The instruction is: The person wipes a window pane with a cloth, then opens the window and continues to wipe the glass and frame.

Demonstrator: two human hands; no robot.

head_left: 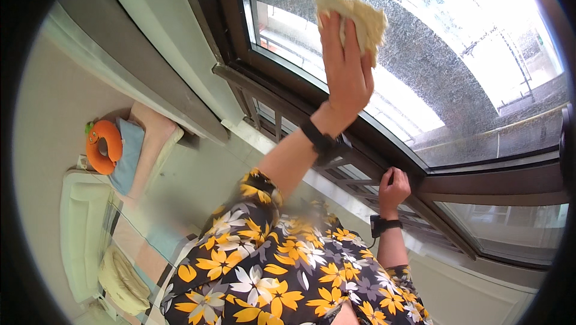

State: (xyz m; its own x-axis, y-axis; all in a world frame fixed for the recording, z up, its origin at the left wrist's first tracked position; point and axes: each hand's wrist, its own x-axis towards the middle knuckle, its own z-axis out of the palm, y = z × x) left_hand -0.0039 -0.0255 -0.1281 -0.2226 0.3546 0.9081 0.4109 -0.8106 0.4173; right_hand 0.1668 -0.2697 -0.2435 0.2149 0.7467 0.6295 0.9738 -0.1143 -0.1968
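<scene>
Yellow thing in hand: the cloth (360,16), rough and crumpled, is high on the window glass (432,55), under the fingers of the left hand (345,64).
Left grip: the fingers are almost straight and close together and press the cloth flat on the pane. A fold of it comes up between two fingers, and the rest sticks out above and to the side of the fingertips.
Right grip: the right hand (393,187) is lower, curled tightly around a bar of the dark brown window frame (492,184). I judge that it steadies the body.
Wrists: each one carries a black band; the one on the left is at (318,139).
Glass: it looks dull and speckled over a wide part, with bright daylight behind it.
How to do it well: I think the palm should stay flat so that the whole cloth touches the pane. The strokes should overlap and go down toward the frame, and the loose corner should be folded in so that it does not drag. The lower hand should keep its hold while the arm is stretched so high.
Clothing: a dark shirt with yellow and white flowers (288,271).
Room below: a bed (81,229) with pale bedding, a blue pillow (129,157) and an orange neck cushion (102,145), well apart from the window.
</scene>
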